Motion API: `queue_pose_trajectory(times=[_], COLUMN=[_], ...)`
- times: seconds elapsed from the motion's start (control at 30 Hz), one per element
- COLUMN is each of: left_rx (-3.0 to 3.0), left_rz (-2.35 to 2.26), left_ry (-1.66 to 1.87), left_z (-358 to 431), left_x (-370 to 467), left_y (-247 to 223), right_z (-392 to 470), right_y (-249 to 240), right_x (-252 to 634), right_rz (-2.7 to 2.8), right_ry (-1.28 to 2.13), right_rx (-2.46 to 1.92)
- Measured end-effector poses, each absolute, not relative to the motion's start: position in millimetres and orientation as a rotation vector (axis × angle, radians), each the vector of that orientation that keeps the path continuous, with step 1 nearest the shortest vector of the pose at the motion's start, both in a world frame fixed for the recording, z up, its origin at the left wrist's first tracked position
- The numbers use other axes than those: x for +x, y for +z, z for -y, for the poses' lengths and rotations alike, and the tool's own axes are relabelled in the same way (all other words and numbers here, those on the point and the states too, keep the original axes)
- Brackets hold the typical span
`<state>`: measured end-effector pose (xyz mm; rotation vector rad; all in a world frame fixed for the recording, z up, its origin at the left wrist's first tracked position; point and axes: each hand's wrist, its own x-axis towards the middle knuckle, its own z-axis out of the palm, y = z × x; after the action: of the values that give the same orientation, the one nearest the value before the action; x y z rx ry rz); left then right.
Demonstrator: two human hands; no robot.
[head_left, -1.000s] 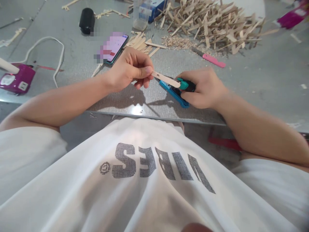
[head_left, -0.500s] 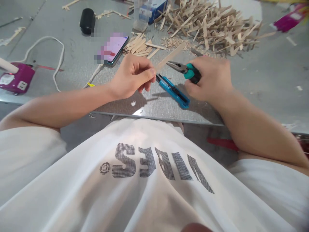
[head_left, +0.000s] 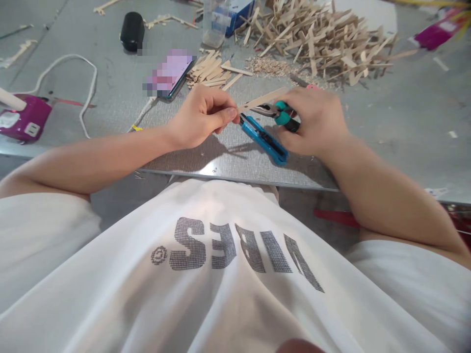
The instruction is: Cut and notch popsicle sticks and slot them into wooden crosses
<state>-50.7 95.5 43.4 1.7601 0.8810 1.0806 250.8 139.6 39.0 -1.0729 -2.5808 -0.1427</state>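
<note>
Between the thumb and fingers of my left hand [head_left: 206, 117] is one end of a flat wooden stick [head_left: 267, 97], slanting up to the right. My right hand [head_left: 314, 120] is wrapped round long-nose pliers [head_left: 283, 113] with teal and black handles. The pliers' jaws lie at the stick's lower edge, close to my left fingertips; whether they grip it I cannot tell. Below them on the metal table [head_left: 176, 162] lies a blue utility knife [head_left: 265, 139], its front end near my left fingers.
A large heap of wooden sticks [head_left: 320, 44] covers the back right, with wood chips [head_left: 268, 66] before it. Several more sticks [head_left: 209, 71] lie beside a phone [head_left: 171, 73] on a white cable [head_left: 93, 83]. Left are a black case [head_left: 132, 32] and a purple power socket [head_left: 25, 117].
The pliers have moved left and slightly down, bringing their jaws to the stick near my left fingers. The stick has tilted flatter, and my left fingers have closed in more.
</note>
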Motion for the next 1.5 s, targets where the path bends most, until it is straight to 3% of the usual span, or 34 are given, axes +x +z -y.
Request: queue_pose_trajectory(times=[0.47,0.8,1.23,1.4,1.5], left_rx=[1.755,1.44,1.458,1.537,1.545], left_rz=[-1.004,-0.747,-1.152,-1.066,-1.018], left_ry=[1.102,0.967,1.105,1.082,1.108], left_z=[-92,-91,-83,-80,-87], left_x=[-45,-44,-36,-42,-48], left_y=[60,45,63,60,51], right_z=[-128,-123,-114,-152,-170], right_y=[48,40,34,37,38], right_x=[248,239,230,256,268], right_rz=[2.627,2.452,2.355,2.188,2.311], right_ry=[0.023,0.282,-0.048,-0.103,-0.099], right_rx=[-1.234,-1.255,-1.35,-1.649,-1.551])
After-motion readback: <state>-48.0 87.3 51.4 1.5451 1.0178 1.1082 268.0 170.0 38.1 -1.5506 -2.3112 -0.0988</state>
